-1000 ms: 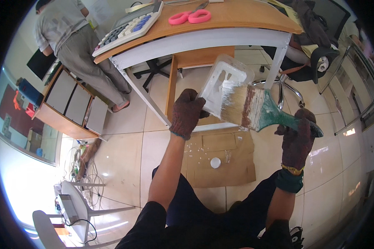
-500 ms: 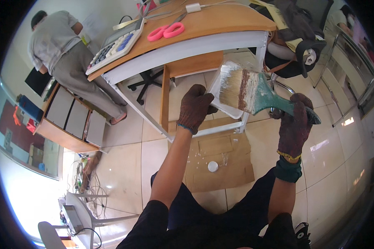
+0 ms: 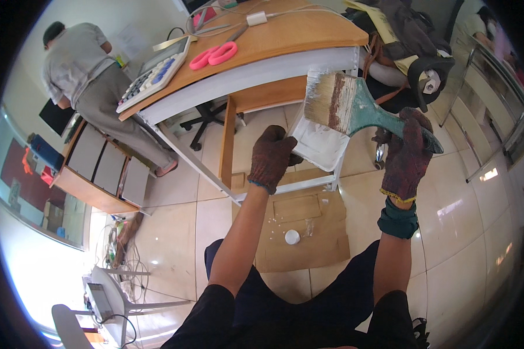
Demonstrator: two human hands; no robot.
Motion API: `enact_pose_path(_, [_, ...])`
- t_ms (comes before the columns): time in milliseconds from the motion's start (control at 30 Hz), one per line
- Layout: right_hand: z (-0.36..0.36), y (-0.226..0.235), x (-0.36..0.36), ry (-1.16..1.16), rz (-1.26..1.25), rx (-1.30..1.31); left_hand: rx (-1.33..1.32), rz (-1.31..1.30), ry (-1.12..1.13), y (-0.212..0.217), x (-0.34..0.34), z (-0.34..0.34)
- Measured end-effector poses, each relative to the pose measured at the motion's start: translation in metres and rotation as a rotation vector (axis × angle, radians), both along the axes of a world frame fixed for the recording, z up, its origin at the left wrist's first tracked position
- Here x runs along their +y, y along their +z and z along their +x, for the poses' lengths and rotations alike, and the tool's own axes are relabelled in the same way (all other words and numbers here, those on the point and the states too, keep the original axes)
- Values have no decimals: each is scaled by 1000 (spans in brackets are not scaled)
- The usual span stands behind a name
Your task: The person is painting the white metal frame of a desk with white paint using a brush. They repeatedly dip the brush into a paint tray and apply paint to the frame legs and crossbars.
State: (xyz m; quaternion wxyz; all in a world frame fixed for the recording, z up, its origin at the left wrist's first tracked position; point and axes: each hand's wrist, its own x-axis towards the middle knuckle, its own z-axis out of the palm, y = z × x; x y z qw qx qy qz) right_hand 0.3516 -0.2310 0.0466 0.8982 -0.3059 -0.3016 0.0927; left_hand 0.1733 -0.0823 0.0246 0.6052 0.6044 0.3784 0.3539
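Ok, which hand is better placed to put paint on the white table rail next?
Right. The right hand already grips the brush by its green handle, bristles up beside the white rail. The left hand is taken up holding the white paint tray, so it probably just steadies that.

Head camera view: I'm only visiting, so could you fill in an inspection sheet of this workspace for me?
Surface: wooden desk top on a white frame; glossy tiled floor with flat cardboard under the desk.
Job's things: wide paintbrush, green handle, pale bristles; white paint tray.
Clutter: pink scissors, calculator, small white lid on the cardboard.
Grippers: left hand, gloved, holds the tray; right hand, gloved, grips the brush handle.
Cables: white leads on the desk; a tangle on the floor at left.
Surroundings: another person standing by drawers; office chair.
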Motion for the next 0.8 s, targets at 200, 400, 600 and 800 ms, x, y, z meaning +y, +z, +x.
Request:
enact_pose_path(200, [16,4,5,-96,-70,-23,4,86,79,9,-2,2])
enact_pose_path(400, [24,1,-10,-198,-66,-24,-34,-27,44,6,-1,-4])
enact_pose_path(600, [7,7,-3,-124,-78,-80,-20,-23,37,3,-8,-7])
enact_pose_path(800, [27,3,-9,-263,-114,-54,-9,-13,16,8,-9,-10])
